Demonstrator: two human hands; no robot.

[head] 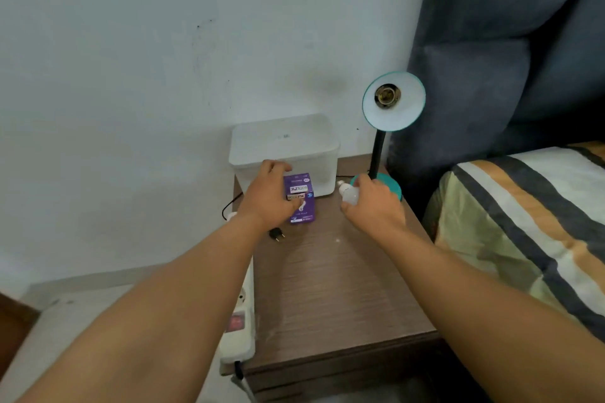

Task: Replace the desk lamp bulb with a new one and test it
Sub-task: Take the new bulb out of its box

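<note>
A teal desk lamp (393,101) stands at the far right of the wooden bedside table (334,288); its shade faces me and the socket inside is bare. My right hand (373,203) holds a white bulb (348,193) just in front of the lamp's teal base. My left hand (266,196) grips the left side of an upright purple bulb box (302,198) standing on the table. The lamp's black plug (276,234) lies loose on the table below my left hand.
A white lidded plastic container (284,147) sits against the wall behind the box. A white power strip (240,321) with a red switch lies along the table's left edge. A striped bed (523,222) and dark blue headboard (507,42) are on the right.
</note>
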